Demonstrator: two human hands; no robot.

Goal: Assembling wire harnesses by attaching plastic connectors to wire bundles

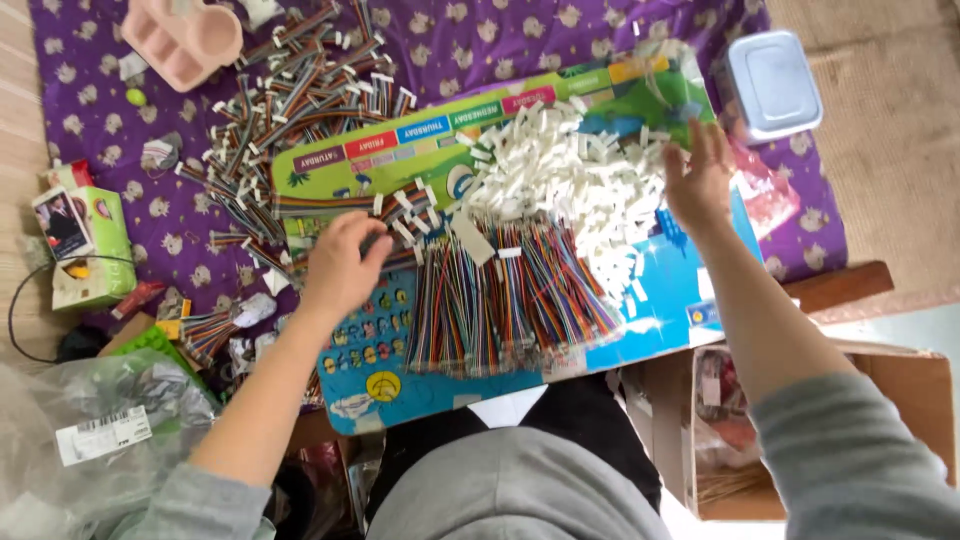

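Rainbow ribbon cables [500, 300] between left hand [340, 265], right hand [700, 185]

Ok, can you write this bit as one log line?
left hand: on rainbow wires | right hand: raised by white plugs | under them: colourful board

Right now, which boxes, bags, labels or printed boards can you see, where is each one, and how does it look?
Printed board: under both hands, flat, blue and green with coloured tabs.
Green carton: far left on the purple cloth, small, with a picture on it.
Plastic bag: bottom left, clear, crumpled, with a white barcode label.
Cardboard box: bottom right, brown, open.
Lidded tub: top right, pale blue, rounded square.
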